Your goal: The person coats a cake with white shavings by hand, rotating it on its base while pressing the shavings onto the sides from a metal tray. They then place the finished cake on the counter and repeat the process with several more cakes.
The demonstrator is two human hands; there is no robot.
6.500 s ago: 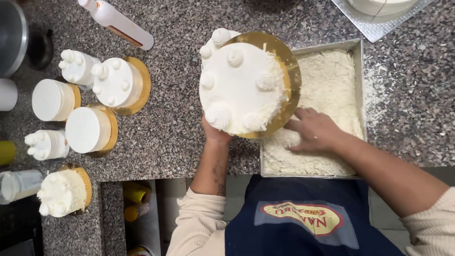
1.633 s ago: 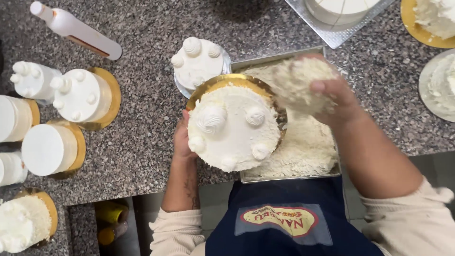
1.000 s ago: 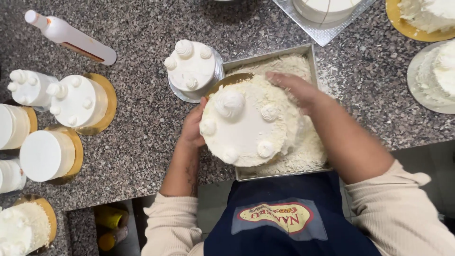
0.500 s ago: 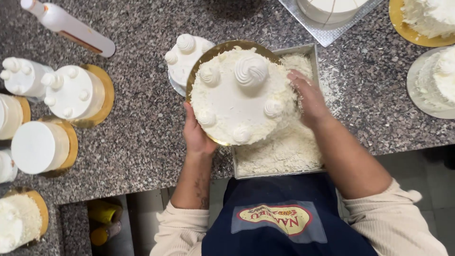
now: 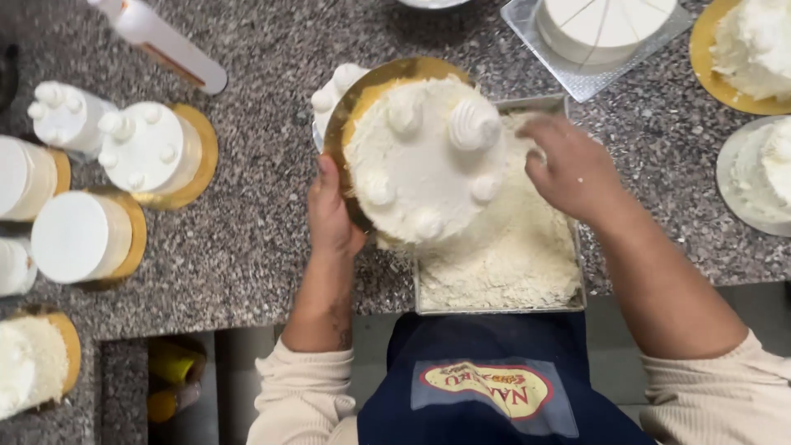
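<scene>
- Our left hand (image 5: 334,216) is cupped under the gold cake board (image 5: 353,111), thumb up along the rim, holding the white frosted cake (image 5: 424,161) tilted over the metal tray of white flakes (image 5: 503,272).
- The cake sits over the tray's near-left part, its low edge just above the flakes and a little past the tray's left wall. It has piped dollops on top and a crumbly coat already on the side.
- Our right hand (image 5: 568,165) hangs loosely curled at the cake's right side, fingers half bent. We honestly can't tell if it's got flakes in it or nothing.
- Risk one, in our view: with that tilt on one palm, the cake could slide off the board if the frosting is soft.
- Risk two: pressing too hard on the side could dent the frosting or knock a dollop.
- Another dolloped cake (image 5: 329,91) sits right behind the board, so a swing back could clip it.
- Flakes may also spill over the left wall onto the speckled granite counter (image 5: 264,231).
</scene>
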